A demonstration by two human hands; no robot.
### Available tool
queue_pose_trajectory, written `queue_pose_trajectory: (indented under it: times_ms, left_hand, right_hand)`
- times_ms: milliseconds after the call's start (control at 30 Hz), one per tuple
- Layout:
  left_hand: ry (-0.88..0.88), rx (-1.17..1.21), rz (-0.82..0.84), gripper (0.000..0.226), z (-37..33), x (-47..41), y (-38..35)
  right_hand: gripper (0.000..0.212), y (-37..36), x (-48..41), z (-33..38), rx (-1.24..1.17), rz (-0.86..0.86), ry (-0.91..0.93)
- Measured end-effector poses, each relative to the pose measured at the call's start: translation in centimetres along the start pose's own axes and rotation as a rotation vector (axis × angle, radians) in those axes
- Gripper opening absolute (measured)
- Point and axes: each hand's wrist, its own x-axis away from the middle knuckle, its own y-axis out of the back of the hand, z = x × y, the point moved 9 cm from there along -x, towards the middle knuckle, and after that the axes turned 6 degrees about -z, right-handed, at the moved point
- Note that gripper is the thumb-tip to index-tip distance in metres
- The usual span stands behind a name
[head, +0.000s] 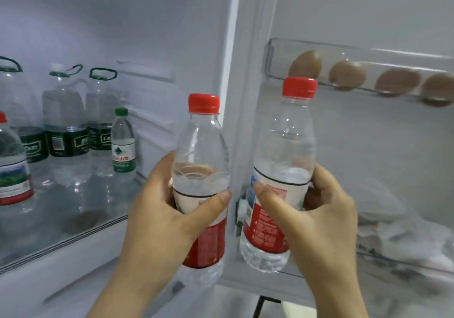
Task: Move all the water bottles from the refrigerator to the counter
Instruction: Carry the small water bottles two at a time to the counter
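Note:
My left hand [159,209] grips a red-capped water bottle [201,145] around its label, upright, in front of the open refrigerator. My right hand [319,214] grips a second red-capped water bottle [287,140] the same way, just to the right. On the glass shelf [73,234] inside stand three large green-labelled bottles with handles [65,131], a small green-capped bottle [124,140] and another red-capped bottle [12,165] at the left edge.
The refrigerator door stands open on the right; its clear tray [368,57] holds several brown eggs [346,74]. Lower in the door lies a crumpled white plastic bag [405,239]. The fridge's white side wall [231,72] runs between the two held bottles.

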Motion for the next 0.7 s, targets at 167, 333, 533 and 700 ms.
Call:
queue_pose_trajectory:
  times_ms: [167,333,533,700]
  left_hand:
    - [-0.003,0.084,0.114,0.049,-1.1,1.2,-5.8]
    - [0.006,0.167,0.209,0.050,-2.6,3.5,-12.6]
    - [-0.025,0.219,0.289,0.053,-5.2,6.9,-20.4]
    - [0.002,0.262,0.366,0.057,-6.5,10.0,-25.9]
  right_hand:
    - [0.030,6.1,-0.1,0.5,0.103,-0.087,0.030]
    - [0.030,13.3,0.0,1.0,0.171,-0.199,0.042]
    - [0.036,22.1,0.3,1.9,0.267,-0.307,0.042]
    - [0.039,28.7,1.6,2.1,0.349,-0.380,0.004]
